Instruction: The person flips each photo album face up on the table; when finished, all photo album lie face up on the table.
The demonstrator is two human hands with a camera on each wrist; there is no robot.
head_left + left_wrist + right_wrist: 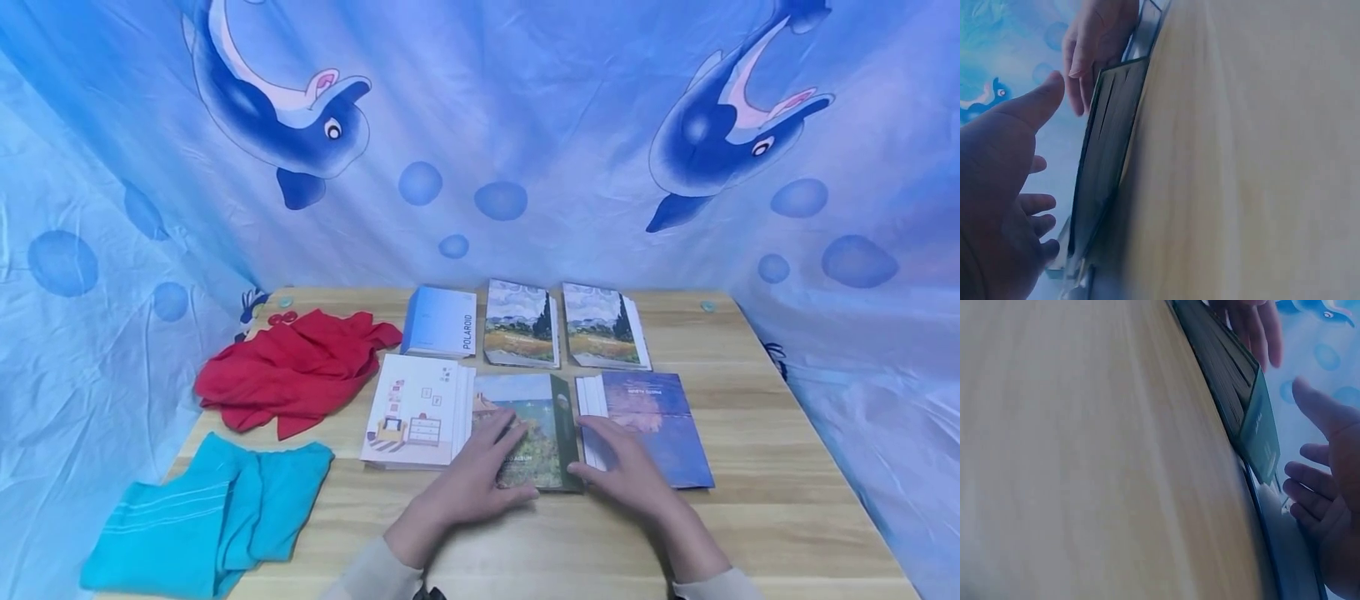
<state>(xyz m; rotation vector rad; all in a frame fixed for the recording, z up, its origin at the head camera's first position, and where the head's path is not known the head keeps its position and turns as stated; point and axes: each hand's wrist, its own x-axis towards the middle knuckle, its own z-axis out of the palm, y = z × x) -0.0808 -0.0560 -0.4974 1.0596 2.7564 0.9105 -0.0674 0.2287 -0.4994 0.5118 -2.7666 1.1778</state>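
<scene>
A photo album (528, 396) with a painted garden-and-sea cover and dark green spine lies in the front row. My left hand (480, 475) hovers at its left side, fingers spread over the cover and thumb apart. Beside the spine is my right hand (626, 467), fingers loosely bent, reaching over the inner edge of a purple-blue photo album (663, 425). The left wrist view shows the album's page edges (1110, 134) past my extended thumb. From the right wrist, the green spine (1261, 434) appears near my relaxed right fingers (1313, 481). Neither hand grips anything.
Left of the garden album lies a white album (416, 408) with a room drawing. Behind stand a blue Polaroid album (442, 321) and two landscape-painting albums (517, 321). A red cloth (300, 367) and a teal cloth (225, 508) lie on the wooden table's (772, 500) left.
</scene>
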